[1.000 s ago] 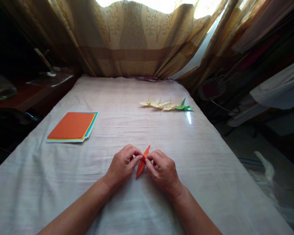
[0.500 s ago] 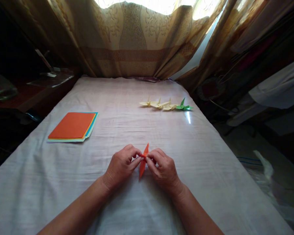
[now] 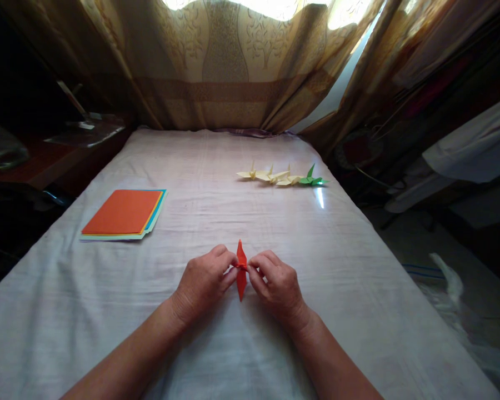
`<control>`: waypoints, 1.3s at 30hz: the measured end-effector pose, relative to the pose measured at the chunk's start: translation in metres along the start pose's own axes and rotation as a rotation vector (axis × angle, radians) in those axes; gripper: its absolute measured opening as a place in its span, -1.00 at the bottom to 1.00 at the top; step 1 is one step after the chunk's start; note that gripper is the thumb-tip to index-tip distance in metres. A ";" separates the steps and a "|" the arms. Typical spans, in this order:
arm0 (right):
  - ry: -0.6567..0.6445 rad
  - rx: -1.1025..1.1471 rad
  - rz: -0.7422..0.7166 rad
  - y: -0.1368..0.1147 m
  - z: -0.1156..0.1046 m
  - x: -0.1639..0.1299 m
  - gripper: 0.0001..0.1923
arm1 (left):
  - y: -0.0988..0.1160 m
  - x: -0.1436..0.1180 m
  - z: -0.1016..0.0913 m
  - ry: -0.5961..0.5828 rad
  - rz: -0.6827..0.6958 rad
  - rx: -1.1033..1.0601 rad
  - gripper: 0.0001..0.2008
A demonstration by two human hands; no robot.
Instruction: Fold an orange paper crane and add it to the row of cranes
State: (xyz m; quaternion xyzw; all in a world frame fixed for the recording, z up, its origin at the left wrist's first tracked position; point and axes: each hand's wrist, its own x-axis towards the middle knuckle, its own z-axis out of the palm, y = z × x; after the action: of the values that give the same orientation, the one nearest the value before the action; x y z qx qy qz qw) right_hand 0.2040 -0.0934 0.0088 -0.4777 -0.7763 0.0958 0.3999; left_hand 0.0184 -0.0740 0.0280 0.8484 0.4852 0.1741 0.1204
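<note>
Your left hand (image 3: 204,280) and right hand (image 3: 275,283) meet over the near middle of the bench (image 3: 358,289), forearms coming in from the bottom edge and angling toward each other. Both are curled, knuckles up, with thumbs and forefingers pinched shut on the folded orange paper (image 3: 241,269) between them. Each grip has closed on the paper's narrow waist from its own side. The paper stands nearly straight fore and aft, one point showing beyond your fingertips and the other pointing back toward you, low over the white cloth.

Ahead of your grip and off to the left, well apart, the stack of coloured sheets (image 3: 123,214) lies flat, orange on top, near the bench's left edge. Ahead and to the right, also well apart, a row of three pale yellow folded cranes (image 3: 270,176) ends in a green crane (image 3: 312,179) close to the right edge. Between those and your hands the cloth lies bare, and it is bare to either side of your wrists too. The far end of the bench meets the curtain (image 3: 225,66). Past the right edge the surface drops away to the floor.
</note>
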 end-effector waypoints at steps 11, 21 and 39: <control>-0.013 -0.007 -0.026 -0.002 0.000 0.000 -0.85 | 0.002 0.000 -0.001 -0.023 0.008 0.005 -0.94; -0.002 0.037 -0.001 0.001 0.000 0.000 -0.86 | 0.002 0.000 -0.004 0.004 0.019 -0.135 -0.90; 0.135 0.327 0.231 -0.002 0.000 0.004 -0.85 | 0.001 0.002 -0.004 0.292 -0.008 -0.234 -0.61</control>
State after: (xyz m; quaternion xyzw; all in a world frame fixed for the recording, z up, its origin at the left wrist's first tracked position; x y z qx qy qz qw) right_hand 0.2022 -0.0909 0.0119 -0.4976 -0.6619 0.2334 0.5096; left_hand 0.0188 -0.0728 0.0321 0.7923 0.4773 0.3503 0.1472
